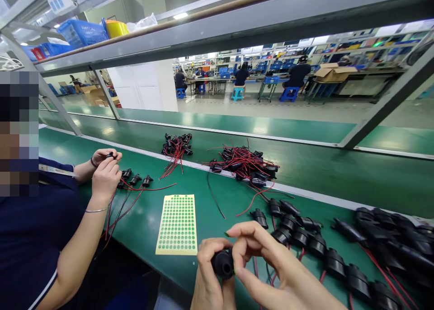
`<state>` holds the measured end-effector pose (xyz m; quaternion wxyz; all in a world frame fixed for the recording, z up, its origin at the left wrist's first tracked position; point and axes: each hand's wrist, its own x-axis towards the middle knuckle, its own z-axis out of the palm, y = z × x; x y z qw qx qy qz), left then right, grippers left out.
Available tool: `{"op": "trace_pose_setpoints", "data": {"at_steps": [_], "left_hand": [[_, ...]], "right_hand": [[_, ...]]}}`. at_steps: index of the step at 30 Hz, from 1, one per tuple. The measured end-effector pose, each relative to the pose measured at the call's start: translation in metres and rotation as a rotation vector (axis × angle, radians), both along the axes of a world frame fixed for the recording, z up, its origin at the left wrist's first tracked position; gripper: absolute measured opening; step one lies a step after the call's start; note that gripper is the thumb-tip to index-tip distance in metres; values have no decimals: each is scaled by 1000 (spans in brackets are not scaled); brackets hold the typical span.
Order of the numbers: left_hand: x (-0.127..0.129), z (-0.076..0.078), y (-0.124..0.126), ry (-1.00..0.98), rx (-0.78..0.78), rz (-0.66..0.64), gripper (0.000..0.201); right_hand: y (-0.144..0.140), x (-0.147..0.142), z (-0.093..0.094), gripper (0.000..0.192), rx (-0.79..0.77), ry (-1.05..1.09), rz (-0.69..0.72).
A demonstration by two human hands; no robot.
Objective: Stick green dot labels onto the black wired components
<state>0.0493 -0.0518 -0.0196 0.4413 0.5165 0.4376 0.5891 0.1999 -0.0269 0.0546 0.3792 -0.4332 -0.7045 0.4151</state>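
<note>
My left hand (207, 274) grips a round black plastic connector (223, 264) low in the middle of the head view. My right hand (271, 265) pinches the same connector from the right, and a small green dot sticks to its fingertip (226, 233). A yellow sheet of green round stickers (177, 224) lies flat on the green bench (203, 197), just left of my hands. A curved row of black connectors with red and black wires (305, 237) lies right of my hands.
A co-worker in a dark shirt sits at the left, both hands (105, 165) on a small black connector, with a few wired ones (135, 181) beside them. Two wired heaps (176, 148) (246, 163) lie farther back. A grey frame post (386, 102) slants at right.
</note>
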Motion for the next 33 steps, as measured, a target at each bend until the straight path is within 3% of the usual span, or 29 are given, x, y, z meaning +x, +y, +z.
{"op": "trace_pose_setpoints", "data": {"at_steps": [3, 10, 16, 24, 33], "left_hand": [[-3, 1, 0, 23, -30, -37, 14], [2, -4, 0, 16, 72, -20, 12], [5, 4, 0, 147, 264, -32, 47], [4, 15, -3, 209, 241, -30, 55], [3, 18, -6, 256, 199, -31, 58]], "right_hand": [[-2, 2, 2, 45, 49, -38, -11], [-3, 4, 16, 40, 18, -111, -9], [-3, 6, 27, 37, 35, -158, 9], [-9, 5, 23, 41, 229, -213, -8], [-10, 8, 26, 45, 295, -238, 12]]}}
